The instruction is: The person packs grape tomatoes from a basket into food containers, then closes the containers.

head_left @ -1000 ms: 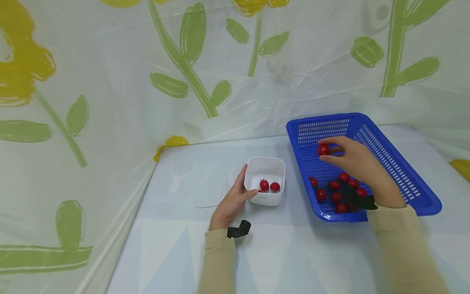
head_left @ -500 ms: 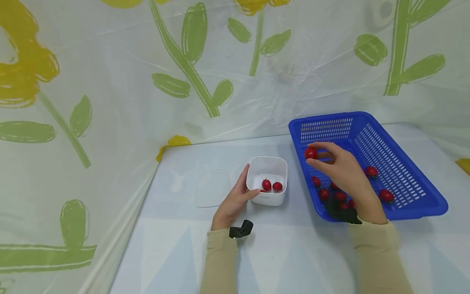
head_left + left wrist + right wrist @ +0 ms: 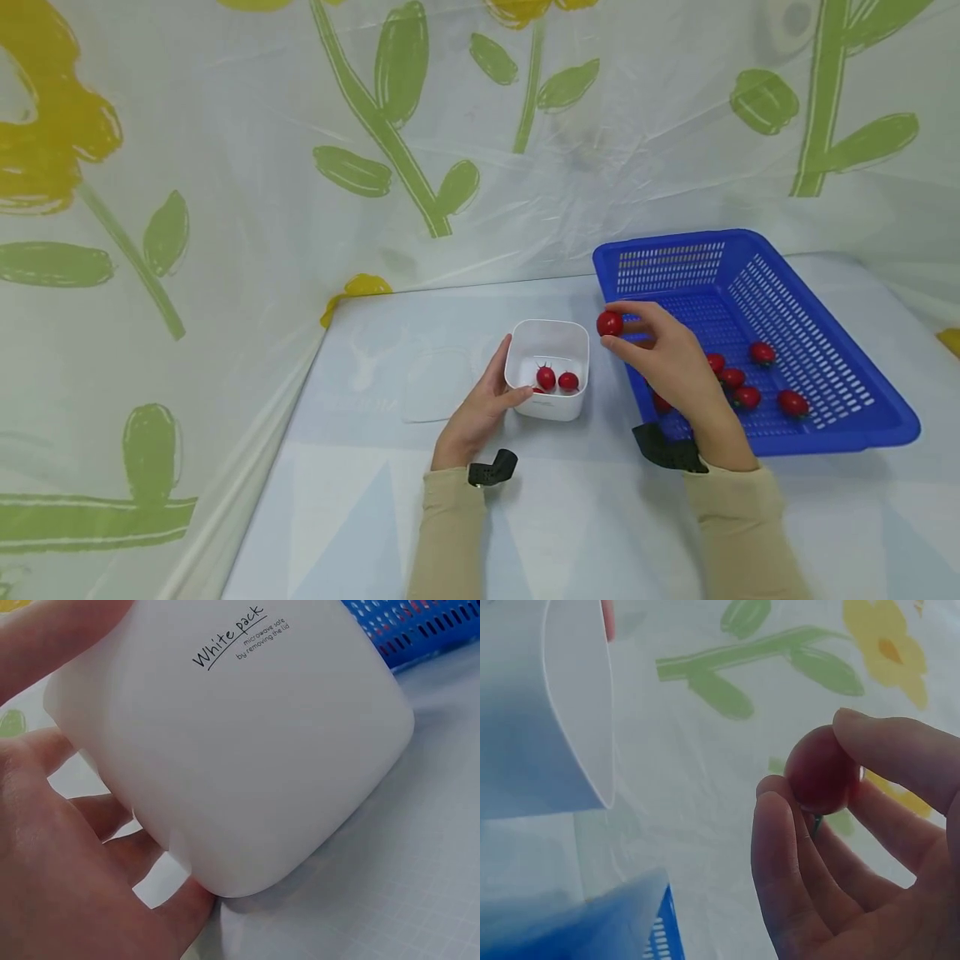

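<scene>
**Right hand [image 3: 671, 360] pinches a red tomato [image 3: 610, 323] beside the white container [image 3: 551, 407]**

Farthest left of the white container, and also rising behind it, hangs a pale cloth [image 3: 247, 150] printed with yellow flowers and green leaves. Just left of the container, a flat see-through square [image 3: 435, 387] lies on the table [image 3: 330, 533], its outline faint. At the container's near left comes the left hand [image 3: 474, 417], gripping it: thumb over the front rim, the other fingers set apart and bent along the left wall. The container's outer wall reads "White pack"; whether its base sits flat is hard to tell. Inside, near the front wall, two loose tomatoes [image 3: 546, 378] show, a third mostly hidden by rim and thumb.

Just right of the container, apart from it, the red tomato is held up between the right thumb and fingertips, a bit of green stalk showing beneath it in the right wrist view. Farther right of the container stands the blue basket [image 3: 892, 429], more tomatoes [image 3: 762, 353] on its floor, the right hand partly covering it.
</scene>
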Tool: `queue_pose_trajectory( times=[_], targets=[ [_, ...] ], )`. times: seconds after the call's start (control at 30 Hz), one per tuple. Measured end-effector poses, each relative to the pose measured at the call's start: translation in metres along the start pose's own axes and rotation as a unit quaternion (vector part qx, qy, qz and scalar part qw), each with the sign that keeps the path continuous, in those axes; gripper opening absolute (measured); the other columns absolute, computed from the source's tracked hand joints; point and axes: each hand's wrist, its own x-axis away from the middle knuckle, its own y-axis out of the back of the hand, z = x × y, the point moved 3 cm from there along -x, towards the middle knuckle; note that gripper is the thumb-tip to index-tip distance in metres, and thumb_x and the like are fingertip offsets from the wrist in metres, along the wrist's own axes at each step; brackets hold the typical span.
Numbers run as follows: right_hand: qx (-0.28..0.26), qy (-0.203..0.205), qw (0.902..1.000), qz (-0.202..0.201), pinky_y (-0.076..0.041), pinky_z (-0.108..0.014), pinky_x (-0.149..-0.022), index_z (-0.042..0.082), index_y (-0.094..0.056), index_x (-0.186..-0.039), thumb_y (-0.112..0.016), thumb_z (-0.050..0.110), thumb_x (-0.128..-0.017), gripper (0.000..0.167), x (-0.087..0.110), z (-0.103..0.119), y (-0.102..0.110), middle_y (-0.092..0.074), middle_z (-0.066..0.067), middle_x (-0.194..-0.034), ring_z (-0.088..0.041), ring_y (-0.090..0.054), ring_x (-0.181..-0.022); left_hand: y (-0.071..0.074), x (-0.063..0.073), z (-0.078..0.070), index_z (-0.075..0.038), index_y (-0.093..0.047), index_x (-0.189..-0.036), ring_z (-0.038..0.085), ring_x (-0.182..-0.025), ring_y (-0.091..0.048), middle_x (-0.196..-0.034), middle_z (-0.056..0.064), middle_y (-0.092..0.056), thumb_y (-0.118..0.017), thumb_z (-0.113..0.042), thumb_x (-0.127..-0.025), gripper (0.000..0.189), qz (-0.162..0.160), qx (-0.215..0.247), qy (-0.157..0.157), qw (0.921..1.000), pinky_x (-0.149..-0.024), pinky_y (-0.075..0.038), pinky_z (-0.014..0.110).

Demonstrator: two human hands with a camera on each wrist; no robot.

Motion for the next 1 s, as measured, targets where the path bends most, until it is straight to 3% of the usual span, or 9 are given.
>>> queue_pose_trajectory(
  times=[0.2, 0.47, 0.73, 1.0],
  targets=[
    [0.0, 0.014, 0.9999, -0.004, -0.049, -0.045, -0.074, 0.019, -0.049, -0.127, -0.061, 0.036, -0.083, 0.048, -0.001, 0.001, -0.011, -0.049, -0.005, -0.121, -0.026, -0.053, -0.101, 0.002, -0.001, 0.0, -0.02, -0.003, -0.145, 0.022, -0.135, 0.001, -0.149, -0.002, -0.003, -0.057, -0.008, -0.086, 0.081, -0.011, -0.017, 0.001, 0.9998, -0.105, -0.006, 0.048],
    [0.075, 0.079, 0.994, -0.001, -0.05, -0.041, -0.074, 0.01, -0.053, -0.123, -0.062, 0.019, -0.084, 0.041, 0.0, 0.007, -0.026, -0.051, -0.01, -0.115, -0.024, -0.056, -0.093, 0.0, 0.0, 0.001, -0.024, -0.007, -0.145, 0.016, -0.135, -0.003, -0.149, -0.007, -0.007, -0.059, -0.01, -0.085, 0.08, -0.028, -0.035, 0.025, 0.9987, -0.106, -0.007, 0.045],
    [0.14, 0.083, 0.9865, 0.013, -0.051, -0.033, -0.062, 0.008, -0.056, -0.119, -0.067, 0.016, -0.08, 0.041, 0.001, 0.02, -0.052, -0.053, -0.011, -0.111, -0.021, -0.057, -0.082, 0.01, -0.005, 0.015, -0.032, -0.013, -0.143, 0.011, -0.134, -0.008, -0.146, -0.015, -0.013, -0.06, -0.01, -0.084, 0.078, -0.042, -0.032, 0.021, 0.9984, -0.105, -0.01, 0.046],
    [0.206, 0.068, 0.9761, -0.012, -0.052, -0.035, -0.06, 0.009, -0.056, -0.119, -0.07, 0.021, -0.077, 0.045, 0.001, 0.014, -0.075, -0.05, -0.013, -0.111, -0.023, -0.057, -0.078, 0.001, 0.001, -0.002, -0.026, -0.008, -0.144, 0.019, -0.135, -0.004, -0.149, -0.009, -0.007, -0.06, -0.011, -0.084, 0.081, -0.046, -0.032, 0.037, 0.9978, -0.104, -0.012, 0.049]
  ],
)
